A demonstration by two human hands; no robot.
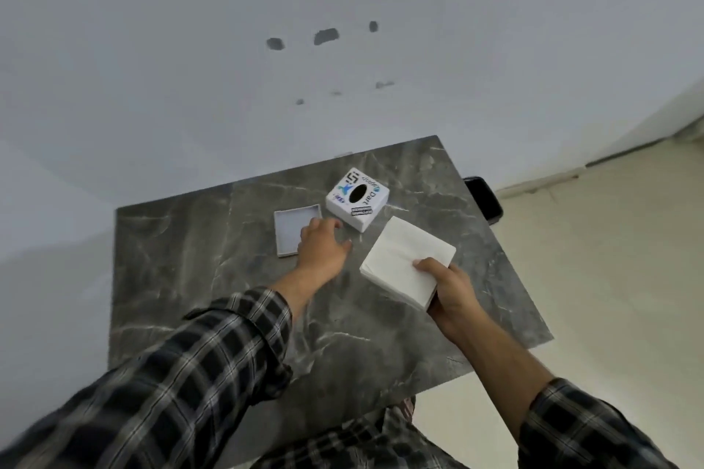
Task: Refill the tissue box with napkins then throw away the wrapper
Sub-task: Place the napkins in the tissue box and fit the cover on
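A white tissue box (357, 199) with stickers and a dark oval slot on top stands at the far middle of the grey marble table (244, 301). Left of it lies its shallow white base tray (292, 230), open side up. My left hand (322, 246) hovers over the tray's right edge, fingers loosely spread, holding nothing. My right hand (447, 291) grips the near corner of a thick white stack of napkins (407, 257), held just above the table to the right of the box. No wrapper is visible.
A dark object (484, 199) sits below the table's far right edge on the pale floor (609, 278). A white wall (228, 68) with dark marks stands right behind the table. Both forearms wear plaid sleeves.
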